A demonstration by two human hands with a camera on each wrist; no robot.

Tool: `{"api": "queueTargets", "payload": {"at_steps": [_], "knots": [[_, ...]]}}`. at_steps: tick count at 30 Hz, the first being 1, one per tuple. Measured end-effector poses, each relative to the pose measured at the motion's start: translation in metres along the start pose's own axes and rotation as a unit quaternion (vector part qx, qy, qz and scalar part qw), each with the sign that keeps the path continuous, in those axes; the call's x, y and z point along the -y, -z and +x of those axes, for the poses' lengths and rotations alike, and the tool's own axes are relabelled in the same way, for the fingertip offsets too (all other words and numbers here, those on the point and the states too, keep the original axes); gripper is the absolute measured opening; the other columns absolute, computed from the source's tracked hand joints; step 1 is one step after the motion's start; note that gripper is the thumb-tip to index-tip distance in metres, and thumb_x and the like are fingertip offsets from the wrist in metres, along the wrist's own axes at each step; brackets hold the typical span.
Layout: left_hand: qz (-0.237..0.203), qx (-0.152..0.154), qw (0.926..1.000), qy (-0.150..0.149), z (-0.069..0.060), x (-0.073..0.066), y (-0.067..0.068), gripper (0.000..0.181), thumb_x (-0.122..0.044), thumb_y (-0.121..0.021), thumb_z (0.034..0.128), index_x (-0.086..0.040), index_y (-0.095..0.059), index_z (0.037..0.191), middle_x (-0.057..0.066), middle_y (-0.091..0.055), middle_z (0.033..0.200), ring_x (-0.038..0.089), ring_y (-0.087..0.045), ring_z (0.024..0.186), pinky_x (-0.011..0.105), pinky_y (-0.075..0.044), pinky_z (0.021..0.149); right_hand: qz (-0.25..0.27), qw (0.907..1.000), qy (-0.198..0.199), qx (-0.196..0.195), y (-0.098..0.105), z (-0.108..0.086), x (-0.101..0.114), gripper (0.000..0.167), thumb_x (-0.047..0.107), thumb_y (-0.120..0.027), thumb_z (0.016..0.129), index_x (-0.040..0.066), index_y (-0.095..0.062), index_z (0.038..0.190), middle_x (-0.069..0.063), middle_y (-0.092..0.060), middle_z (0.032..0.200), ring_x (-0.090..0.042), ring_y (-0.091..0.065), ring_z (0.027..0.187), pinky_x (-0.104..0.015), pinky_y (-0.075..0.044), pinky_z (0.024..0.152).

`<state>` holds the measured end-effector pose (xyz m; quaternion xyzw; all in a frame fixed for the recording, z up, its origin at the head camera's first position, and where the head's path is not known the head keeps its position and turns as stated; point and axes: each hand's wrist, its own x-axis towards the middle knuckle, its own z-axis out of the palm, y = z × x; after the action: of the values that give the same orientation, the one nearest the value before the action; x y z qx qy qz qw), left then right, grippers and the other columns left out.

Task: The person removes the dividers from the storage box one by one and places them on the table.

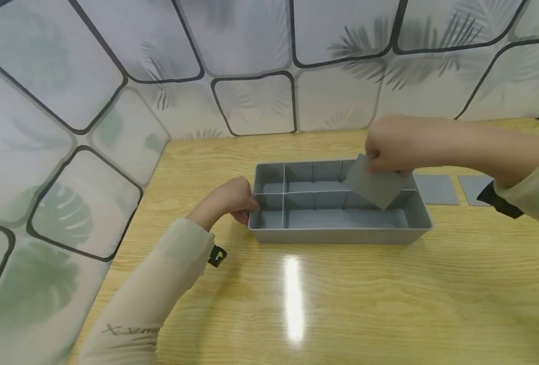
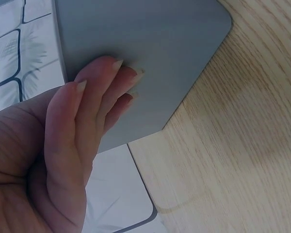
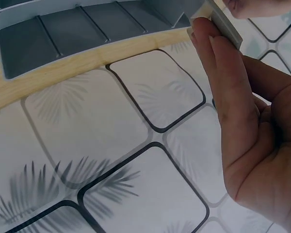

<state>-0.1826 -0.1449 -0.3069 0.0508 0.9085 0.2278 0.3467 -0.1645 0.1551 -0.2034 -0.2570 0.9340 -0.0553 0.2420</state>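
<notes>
A grey plastic organizer box [image 1: 338, 236] with a lengthwise wall and a cross divider near its left end sits on the table. My left hand [image 1: 230, 197] grips its left end wall. In the left wrist view, the fingers [image 2: 94, 92] lie against the outside of that wall, and the thumb is mostly hidden. Above the box's right half, my right hand [image 1: 390, 144] pinches a thin grey divider panel [image 1: 374, 183] by its upper part. The panel hangs tilted over the compartments. The right wrist view shows its edge [image 3: 225, 24] between fingers and thumb.
Two more flat grey panels [image 1: 436, 190] lie on the wooden table [image 1: 370, 304] right of the box, the farther one partly behind the right sleeve. Patterned fabric [image 1: 256, 106] rises behind the table and along its left side.
</notes>
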Motion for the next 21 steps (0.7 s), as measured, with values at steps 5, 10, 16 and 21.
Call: {"api": "queueTargets", "payload": {"at_steps": [5, 10, 16, 21], "knots": [[-0.002, 0.002, 1.0, 0.0, -0.001, 0.003, 0.001, 0.015, -0.004, -0.059, 0.0838, 0.006, -0.063, 0.074, 0.009, -0.063, 0.057, 0.011, -0.06, 0.043, 0.03, -0.059, 0.058, 0.023, 0.9994, -0.022, 0.01, 0.002, -0.007, -0.012, 0.022, 0.019, -0.061, 0.091, 0.008, -0.06, 0.072, -0.002, -0.052, 0.065, -0.013, -0.051, 0.052, -0.027, -0.048, 0.049], [0.002, -0.008, 0.9999, -0.008, -0.001, 0.002, 0.003, 0.013, -0.003, -0.059, 0.0826, 0.005, -0.062, 0.072, 0.01, -0.063, 0.057, 0.012, -0.06, 0.043, 0.031, -0.059, 0.057, 0.03, 0.9987, -0.041, 0.001, 0.003, -0.018, -0.028, 0.019, 0.019, -0.063, 0.09, 0.002, -0.065, 0.082, -0.007, -0.058, 0.077, -0.013, -0.056, 0.057, -0.028, -0.053, 0.05], [0.006, -0.007, 0.9999, -0.006, -0.003, -0.002, 0.005, 0.012, -0.002, -0.059, 0.0832, 0.006, -0.062, 0.075, 0.011, -0.064, 0.059, 0.012, -0.061, 0.044, 0.031, -0.059, 0.057, 0.032, 0.997, -0.07, 0.0, 0.001, -0.029, -0.051, 0.021, 0.017, -0.062, 0.091, -0.003, -0.067, 0.096, -0.009, -0.062, 0.085, -0.013, -0.06, 0.059, -0.028, -0.056, 0.052], [0.007, -0.003, 1.0, -0.003, -0.002, -0.003, 0.004, 0.014, -0.003, -0.059, 0.0844, 0.007, -0.064, 0.076, 0.011, -0.064, 0.058, 0.012, -0.06, 0.043, 0.034, -0.06, 0.062, 0.033, 0.9956, -0.087, 0.005, -0.003, -0.035, -0.067, 0.025, 0.017, -0.062, 0.091, -0.006, -0.066, 0.099, -0.009, -0.064, 0.086, -0.012, -0.06, 0.057, -0.028, -0.056, 0.051]]}}
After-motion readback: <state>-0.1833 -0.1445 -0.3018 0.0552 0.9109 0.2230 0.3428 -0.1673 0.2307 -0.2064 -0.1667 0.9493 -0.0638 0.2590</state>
